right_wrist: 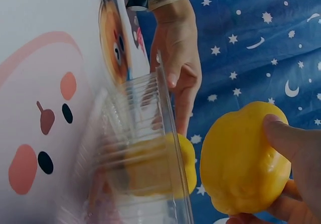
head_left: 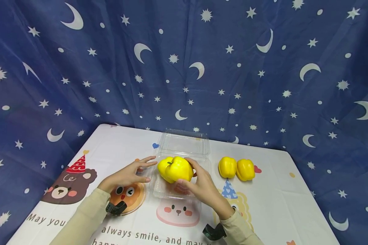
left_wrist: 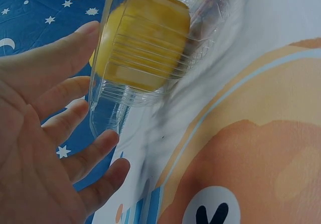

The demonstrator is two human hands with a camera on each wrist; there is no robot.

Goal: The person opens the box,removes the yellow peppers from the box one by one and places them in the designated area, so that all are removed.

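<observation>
My right hand [head_left: 203, 187] grips a yellow bell pepper [head_left: 180, 169] between thumb and fingers, holding it over a clear plastic clamshell box [head_left: 159, 190]. Another yellow pepper [head_left: 162, 166] sits inside the box on its left side; the held one partly covers it in the head view. Through the clear wall the left wrist view shows that pepper [left_wrist: 145, 43] too. My left hand [head_left: 127, 175] is at the box's left edge with fingers spread and nothing in its grasp. In the right wrist view the held pepper [right_wrist: 246, 158] is above the box rim [right_wrist: 173, 118].
Two more yellow peppers [head_left: 227, 167] stand side by side on the table to the right of the box. The box's lid [head_left: 184, 143] lies folded back toward the blue star-patterned curtain [head_left: 184, 68]. A printed white cloth [head_left: 273, 204] covers the table.
</observation>
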